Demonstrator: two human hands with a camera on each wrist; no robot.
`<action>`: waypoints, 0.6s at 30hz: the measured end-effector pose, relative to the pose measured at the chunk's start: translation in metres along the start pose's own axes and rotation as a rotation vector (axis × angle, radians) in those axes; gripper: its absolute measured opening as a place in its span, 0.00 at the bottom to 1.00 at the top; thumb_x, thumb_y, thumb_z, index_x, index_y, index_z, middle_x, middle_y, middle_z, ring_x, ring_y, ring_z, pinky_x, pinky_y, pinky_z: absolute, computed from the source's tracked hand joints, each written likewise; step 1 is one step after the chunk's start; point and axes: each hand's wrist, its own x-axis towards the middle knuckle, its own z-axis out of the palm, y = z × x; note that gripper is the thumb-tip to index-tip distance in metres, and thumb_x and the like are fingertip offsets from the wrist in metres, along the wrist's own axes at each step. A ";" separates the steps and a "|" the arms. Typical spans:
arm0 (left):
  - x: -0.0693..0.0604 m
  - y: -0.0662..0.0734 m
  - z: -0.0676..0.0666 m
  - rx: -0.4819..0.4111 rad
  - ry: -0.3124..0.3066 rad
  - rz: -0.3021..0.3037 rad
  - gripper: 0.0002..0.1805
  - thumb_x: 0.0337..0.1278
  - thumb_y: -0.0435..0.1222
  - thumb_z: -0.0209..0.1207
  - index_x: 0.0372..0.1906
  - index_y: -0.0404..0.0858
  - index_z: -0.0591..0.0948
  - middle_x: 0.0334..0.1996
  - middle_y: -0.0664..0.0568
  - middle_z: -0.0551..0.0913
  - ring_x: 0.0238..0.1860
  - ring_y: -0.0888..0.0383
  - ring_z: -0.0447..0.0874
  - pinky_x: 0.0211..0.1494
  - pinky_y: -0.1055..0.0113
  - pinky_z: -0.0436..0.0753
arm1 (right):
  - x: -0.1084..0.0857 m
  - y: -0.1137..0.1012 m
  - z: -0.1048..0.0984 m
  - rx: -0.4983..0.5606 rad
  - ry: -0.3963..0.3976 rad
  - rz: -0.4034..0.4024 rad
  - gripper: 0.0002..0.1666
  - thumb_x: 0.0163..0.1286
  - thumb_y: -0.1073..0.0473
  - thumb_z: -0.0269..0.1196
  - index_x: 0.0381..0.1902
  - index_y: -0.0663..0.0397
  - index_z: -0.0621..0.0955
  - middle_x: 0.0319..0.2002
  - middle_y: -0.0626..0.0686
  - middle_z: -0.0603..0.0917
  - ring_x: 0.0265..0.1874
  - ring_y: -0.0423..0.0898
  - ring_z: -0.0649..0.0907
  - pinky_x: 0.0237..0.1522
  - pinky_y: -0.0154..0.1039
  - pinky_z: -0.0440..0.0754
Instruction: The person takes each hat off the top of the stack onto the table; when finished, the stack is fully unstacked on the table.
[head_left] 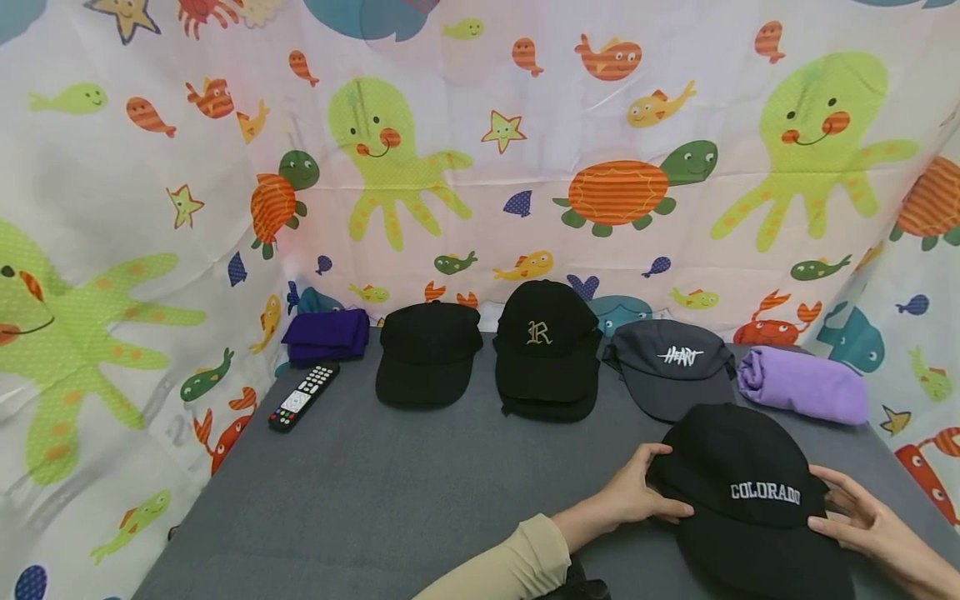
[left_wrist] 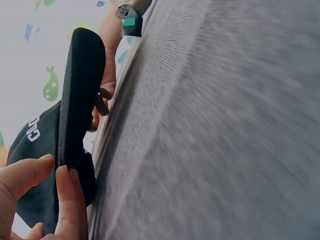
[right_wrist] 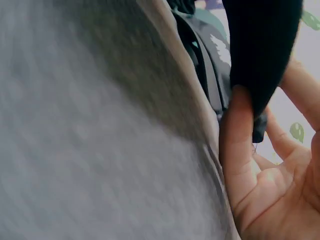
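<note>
Curtained-off spot, rm type unclear: sea-animal-print curtain [head_left: 457, 125] hung round 3 sides of grey tbl [head_left: 420, 475]

The COLORADO cap [head_left: 750, 508] looks matt cloth, the grey tabletop [head_left: 360, 492] rough woven fabric.

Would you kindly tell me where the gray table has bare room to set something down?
The widest bare patch of the gray table spreads left of centre, bordered by the remote and plain black cap behind and the tan sleeve at right. The right is crowded: the HEART cap and rolled lilac cloth lie close together behind the COLORADO cap.
</note>
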 end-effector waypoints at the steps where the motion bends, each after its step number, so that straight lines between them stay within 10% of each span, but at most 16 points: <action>1: 0.002 0.000 0.002 -0.006 0.000 -0.003 0.38 0.44 0.24 0.66 0.57 0.57 0.64 0.28 0.53 0.81 0.22 0.53 0.84 0.30 0.69 0.81 | 0.000 0.003 -0.002 -0.006 -0.001 -0.004 0.41 0.72 0.51 0.52 0.61 0.11 0.36 0.65 0.76 0.24 0.61 0.80 0.39 0.46 0.66 0.70; 8: 0.014 -0.002 0.015 -0.163 -0.065 -0.047 0.38 0.47 0.20 0.62 0.57 0.55 0.64 0.48 0.50 0.68 0.34 0.41 0.84 0.35 0.64 0.83 | -0.001 0.024 -0.017 -0.026 0.039 -0.050 0.38 0.72 0.53 0.51 0.58 0.09 0.40 0.61 0.79 0.50 0.43 0.42 0.78 0.44 0.53 0.78; 12: 0.020 -0.002 0.022 -0.254 -0.070 -0.076 0.39 0.45 0.16 0.60 0.57 0.54 0.63 0.43 0.46 0.68 0.34 0.41 0.83 0.37 0.62 0.83 | 0.000 0.032 -0.025 -0.029 0.067 -0.062 0.38 0.72 0.54 0.52 0.57 0.09 0.41 0.58 0.78 0.55 0.42 0.53 0.79 0.43 0.52 0.79; 18: 0.032 0.002 0.033 -0.282 -0.008 -0.122 0.39 0.43 0.15 0.60 0.57 0.53 0.65 0.42 0.44 0.67 0.38 0.37 0.83 0.39 0.59 0.83 | 0.004 0.047 -0.039 0.049 0.054 -0.254 0.40 0.72 0.65 0.49 0.63 0.16 0.46 0.45 0.38 0.74 0.38 0.39 0.83 0.37 0.49 0.81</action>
